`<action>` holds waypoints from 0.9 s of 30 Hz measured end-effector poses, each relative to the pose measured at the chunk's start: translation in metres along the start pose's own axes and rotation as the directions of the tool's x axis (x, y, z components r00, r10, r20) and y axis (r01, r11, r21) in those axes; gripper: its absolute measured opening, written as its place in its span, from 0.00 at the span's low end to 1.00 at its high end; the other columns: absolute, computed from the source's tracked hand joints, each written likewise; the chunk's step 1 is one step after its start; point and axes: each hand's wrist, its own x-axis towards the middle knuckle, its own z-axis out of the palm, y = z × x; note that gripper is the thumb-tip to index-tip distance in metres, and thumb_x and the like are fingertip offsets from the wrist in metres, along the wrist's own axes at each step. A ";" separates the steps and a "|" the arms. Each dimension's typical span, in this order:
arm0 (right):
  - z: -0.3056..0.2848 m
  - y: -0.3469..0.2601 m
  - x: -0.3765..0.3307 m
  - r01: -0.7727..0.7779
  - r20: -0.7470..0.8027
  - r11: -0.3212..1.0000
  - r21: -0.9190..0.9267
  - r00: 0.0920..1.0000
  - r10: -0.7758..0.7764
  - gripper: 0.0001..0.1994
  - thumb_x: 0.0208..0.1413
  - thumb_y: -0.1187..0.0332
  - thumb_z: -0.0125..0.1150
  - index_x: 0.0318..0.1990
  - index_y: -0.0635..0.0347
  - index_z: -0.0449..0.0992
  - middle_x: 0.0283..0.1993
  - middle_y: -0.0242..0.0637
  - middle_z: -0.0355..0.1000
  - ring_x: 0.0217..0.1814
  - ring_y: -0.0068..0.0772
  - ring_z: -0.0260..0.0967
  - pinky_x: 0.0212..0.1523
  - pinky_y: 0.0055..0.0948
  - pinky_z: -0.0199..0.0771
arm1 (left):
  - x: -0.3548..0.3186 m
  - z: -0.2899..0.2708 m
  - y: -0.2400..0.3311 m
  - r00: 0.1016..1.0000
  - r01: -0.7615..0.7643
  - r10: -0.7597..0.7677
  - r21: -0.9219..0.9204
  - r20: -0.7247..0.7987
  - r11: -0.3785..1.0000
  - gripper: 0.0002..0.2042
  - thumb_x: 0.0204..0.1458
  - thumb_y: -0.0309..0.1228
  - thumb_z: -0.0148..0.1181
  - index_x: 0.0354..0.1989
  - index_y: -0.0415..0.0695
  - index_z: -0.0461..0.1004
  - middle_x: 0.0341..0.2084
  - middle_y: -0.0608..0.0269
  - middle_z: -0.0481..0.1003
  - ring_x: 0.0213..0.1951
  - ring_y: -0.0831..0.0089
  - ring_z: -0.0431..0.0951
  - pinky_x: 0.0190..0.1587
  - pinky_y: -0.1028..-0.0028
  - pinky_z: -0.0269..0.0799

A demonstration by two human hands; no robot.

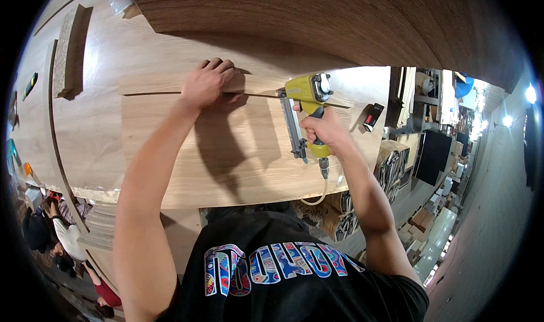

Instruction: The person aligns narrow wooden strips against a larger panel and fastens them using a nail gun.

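Hold steady, line up, then squeeze

At the far left, a small black and green tool (pixel 31 85) and a wood block (pixel 69 50) lie on the table (pixel 96 146), well apart from the work; that is a good place for them.

Next comes a wide board (pixel 158 152) near the table's front edge, with a narrow strip (pixel 150 85) along its far side. A dark line runs between these 2 pieces; whether it is a gap or only a shadow, I cannot tell. A sound check is to feel along that line for a step before any nail goes in.

The left hand (pixel 207 85) rests on the strip, fingers half curled over it. Whether it grips the wood or only presses down is hidden. Firm, even pressure here should help to stop the strip creeping.

To its right, the nail gun (pixel 306 92) has its nose end at the strip, on the side toward the left hand. Contact is not clear from this angle. I would seat the nose fully and mind its angle, since a slanted nail could break out sideways, and leave generous room between nose and fingers.

The right hand (pixel 326 130) is closed around the gun's handle; whether the trigger is pressed does not show. A straight wrist should tame the kick. The hose (pixel 317 200) hangs past the table's front edge and is best left slack.

Farthest right, a small black and red tool (pixel 373 117) lies near the table's end, clear of the gun.
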 end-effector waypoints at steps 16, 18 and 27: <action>0.014 -0.019 0.003 -0.023 0.007 0.992 -0.121 1.000 0.024 0.17 0.57 0.79 0.62 0.55 0.65 0.79 0.23 0.23 0.67 0.21 0.16 0.63 0.25 0.25 0.68 | -0.001 0.001 0.000 1.000 -0.026 0.026 0.012 0.000 1.000 0.33 0.55 0.64 0.69 0.57 0.48 0.82 0.55 0.66 0.79 0.62 0.65 0.77 0.65 0.63 0.74; 0.016 -0.019 0.001 -0.021 -0.025 0.988 -0.151 1.000 0.017 0.16 0.57 0.79 0.62 0.54 0.65 0.79 0.23 0.24 0.67 0.21 0.16 0.63 0.25 0.25 0.68 | 0.000 0.000 0.001 1.000 -0.025 0.025 -0.007 0.004 1.000 0.33 0.55 0.63 0.70 0.56 0.48 0.82 0.55 0.66 0.79 0.61 0.65 0.77 0.65 0.64 0.74; 0.028 -0.030 -0.001 -0.016 0.017 0.994 -0.110 1.000 0.018 0.23 0.61 0.79 0.63 0.64 0.64 0.80 0.24 0.24 0.67 0.22 0.18 0.64 0.26 0.28 0.68 | 0.000 0.056 -0.016 0.997 0.043 -0.049 -0.111 -0.054 0.993 0.35 0.54 0.60 0.73 0.60 0.45 0.81 0.57 0.60 0.79 0.63 0.58 0.77 0.67 0.60 0.73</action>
